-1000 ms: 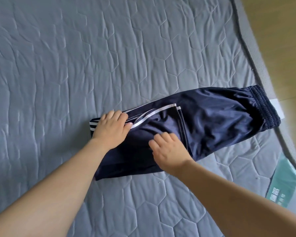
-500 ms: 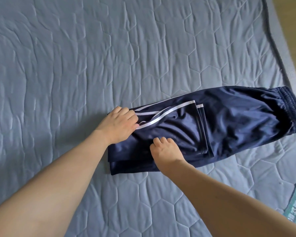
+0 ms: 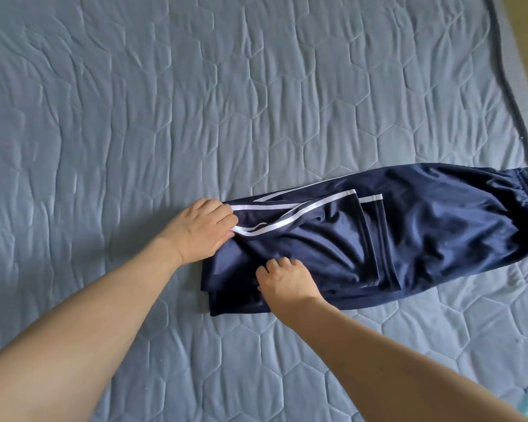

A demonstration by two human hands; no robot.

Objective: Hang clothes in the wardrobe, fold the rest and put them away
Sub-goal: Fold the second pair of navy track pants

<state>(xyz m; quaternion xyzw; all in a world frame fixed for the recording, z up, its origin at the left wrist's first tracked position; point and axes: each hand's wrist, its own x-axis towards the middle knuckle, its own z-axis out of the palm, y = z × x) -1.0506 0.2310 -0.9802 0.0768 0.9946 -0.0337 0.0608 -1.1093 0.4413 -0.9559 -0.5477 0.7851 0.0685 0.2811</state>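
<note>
Head cam only. I see navy pants (image 3: pixel 409 226) with white side stripes lying flat on the grey quilted mattress (image 3: pixel 195 102), near its right edge. The waistband points to that edge and partly runs out of frame.

The leg ends are already folded back over the upper part, so the pants sit at roughly half length. The fold line is at the left end.

Left hand (image 3: pixel 200 228) is at the far corner of the fold, fingers curled in and pinching the cloth at the stripe. Right hand (image 3: pixel 287 281) is at the near side of the fold, fingers curled into the fabric, gripping the layers.

Progress, my read:
- first lengthwise fold done, legs stacked
- half fold done
- top layer is rumpled and the hems aren't square with each other, so it needs smoothing, or one more fold toward the waistband

Both hands hold the folded end, so I judge the next fold is being set up.

Left to do: finish this fold and put the pants away. No wardrobe, hangers or other clothes in view, so I can't judge the hanging part.
</note>
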